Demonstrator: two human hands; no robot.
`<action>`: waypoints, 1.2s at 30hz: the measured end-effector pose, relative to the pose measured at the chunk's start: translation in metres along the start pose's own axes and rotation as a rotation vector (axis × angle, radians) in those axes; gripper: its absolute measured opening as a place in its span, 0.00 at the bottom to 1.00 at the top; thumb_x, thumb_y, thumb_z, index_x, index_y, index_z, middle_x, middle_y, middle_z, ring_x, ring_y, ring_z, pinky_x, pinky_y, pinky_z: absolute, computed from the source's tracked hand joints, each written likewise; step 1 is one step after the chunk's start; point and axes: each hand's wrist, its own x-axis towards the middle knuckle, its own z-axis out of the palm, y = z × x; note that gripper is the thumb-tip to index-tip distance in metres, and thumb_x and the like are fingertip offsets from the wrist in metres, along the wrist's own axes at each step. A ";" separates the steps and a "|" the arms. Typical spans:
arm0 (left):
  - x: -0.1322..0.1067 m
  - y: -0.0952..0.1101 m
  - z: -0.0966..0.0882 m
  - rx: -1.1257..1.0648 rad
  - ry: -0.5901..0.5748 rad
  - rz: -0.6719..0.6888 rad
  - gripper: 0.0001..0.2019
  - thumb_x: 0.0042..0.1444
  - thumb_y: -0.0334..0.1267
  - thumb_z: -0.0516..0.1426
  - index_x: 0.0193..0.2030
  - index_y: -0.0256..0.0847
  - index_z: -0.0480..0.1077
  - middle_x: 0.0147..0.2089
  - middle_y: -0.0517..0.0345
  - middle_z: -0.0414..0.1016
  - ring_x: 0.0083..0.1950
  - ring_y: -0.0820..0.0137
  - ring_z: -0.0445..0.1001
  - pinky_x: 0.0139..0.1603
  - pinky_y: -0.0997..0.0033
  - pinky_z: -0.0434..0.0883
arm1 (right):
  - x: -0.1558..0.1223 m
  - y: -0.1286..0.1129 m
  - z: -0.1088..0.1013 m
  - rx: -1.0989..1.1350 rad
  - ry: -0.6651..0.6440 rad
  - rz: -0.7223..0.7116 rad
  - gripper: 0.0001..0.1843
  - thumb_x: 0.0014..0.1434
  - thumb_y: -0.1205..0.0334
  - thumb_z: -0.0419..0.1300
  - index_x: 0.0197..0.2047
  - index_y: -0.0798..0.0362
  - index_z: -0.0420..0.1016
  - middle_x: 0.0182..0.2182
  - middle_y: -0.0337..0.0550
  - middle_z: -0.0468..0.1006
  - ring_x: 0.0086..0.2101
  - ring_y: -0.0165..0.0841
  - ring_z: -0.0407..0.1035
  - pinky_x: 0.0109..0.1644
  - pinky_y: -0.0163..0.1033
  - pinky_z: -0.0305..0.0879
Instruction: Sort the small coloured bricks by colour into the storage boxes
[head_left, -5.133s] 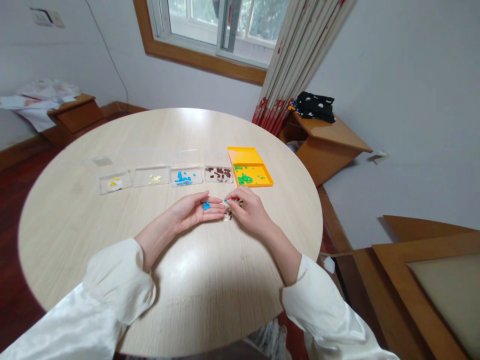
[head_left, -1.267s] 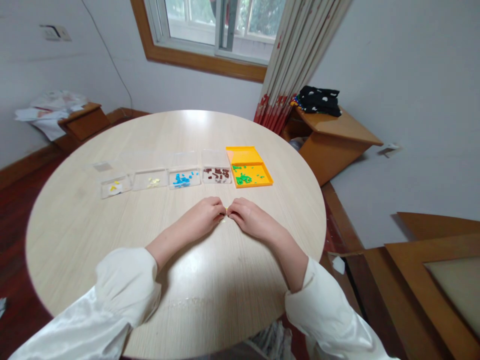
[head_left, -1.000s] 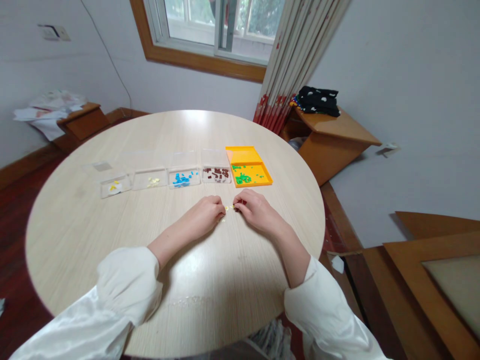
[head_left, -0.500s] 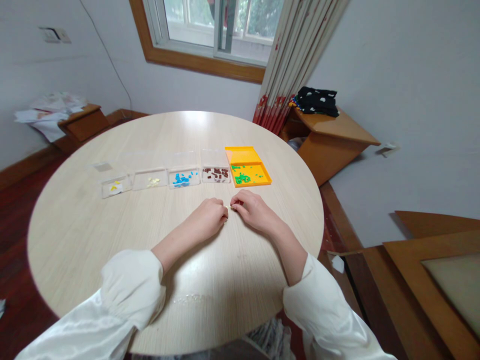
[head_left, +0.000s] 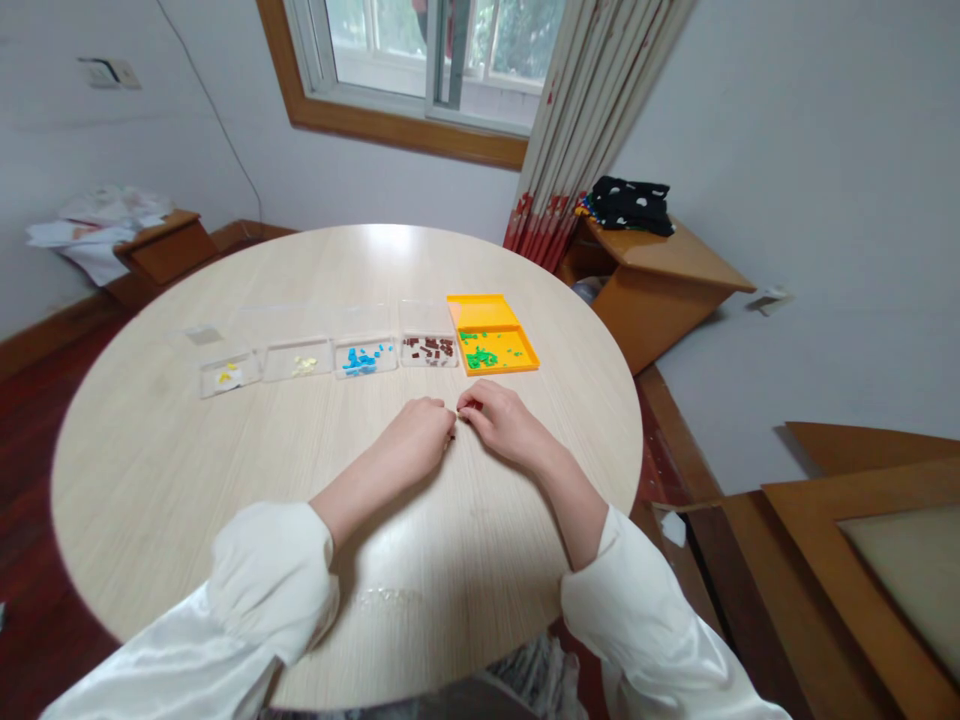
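My left hand (head_left: 415, 437) and my right hand (head_left: 496, 422) rest together on the round pale wooden table (head_left: 187, 480), fingertips almost touching. Both hands are curled into loose fists, pinching at something tiny between them that I cannot make out. Beyond them stands a row of small boxes: a clear box with yellow bits (head_left: 227, 374), a clear box with cream bits (head_left: 300, 362), a clear box with blue bits (head_left: 363, 356), a clear box with brown bits (head_left: 429, 348) and an orange tray with green bits (head_left: 491, 345).
A wooden side stand with a black spotted cloth (head_left: 628, 204) is at the right past the table. A curtain (head_left: 585, 120) hangs by the window. A low wooden box with papers (head_left: 112, 225) sits at the far left. Wooden furniture (head_left: 862, 560) is at the lower right.
Five seconds ago my left palm lay open with blue bits in it; now it is curled shut. Over the last second my hands have drawn together with fingertips meeting.
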 end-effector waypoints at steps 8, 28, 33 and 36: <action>0.023 -0.037 -0.042 -0.171 0.206 -0.155 0.10 0.53 0.29 0.53 0.35 0.35 0.77 0.34 0.51 0.79 0.35 0.67 0.73 0.41 0.69 0.67 | 0.034 -0.001 -0.004 -0.049 0.132 0.023 0.06 0.59 0.72 0.53 0.34 0.55 0.69 0.34 0.44 0.74 0.36 0.32 0.66 0.43 0.38 0.60; 0.001 -0.022 -0.013 -0.187 0.070 0.020 0.08 0.54 0.35 0.58 0.37 0.36 0.77 0.36 0.49 0.77 0.39 0.65 0.73 0.42 0.67 0.68 | -0.001 0.012 -0.028 -0.114 -0.064 0.051 0.07 0.58 0.71 0.56 0.35 0.55 0.76 0.32 0.44 0.77 0.34 0.31 0.69 0.40 0.37 0.63; -0.005 -0.005 -0.001 -0.180 -0.006 0.058 0.06 0.54 0.33 0.57 0.35 0.35 0.76 0.36 0.47 0.75 0.40 0.62 0.73 0.43 0.65 0.68 | -0.023 0.004 -0.016 -0.100 -0.070 0.048 0.06 0.57 0.69 0.60 0.39 0.56 0.75 0.35 0.45 0.76 0.35 0.31 0.69 0.41 0.37 0.63; -0.003 -0.001 0.005 -0.183 0.010 0.079 0.08 0.55 0.28 0.54 0.33 0.35 0.76 0.34 0.48 0.75 0.38 0.64 0.73 0.42 0.66 0.68 | -0.024 0.008 -0.007 -0.088 -0.055 0.039 0.08 0.57 0.71 0.60 0.41 0.55 0.74 0.36 0.45 0.75 0.37 0.32 0.69 0.42 0.38 0.64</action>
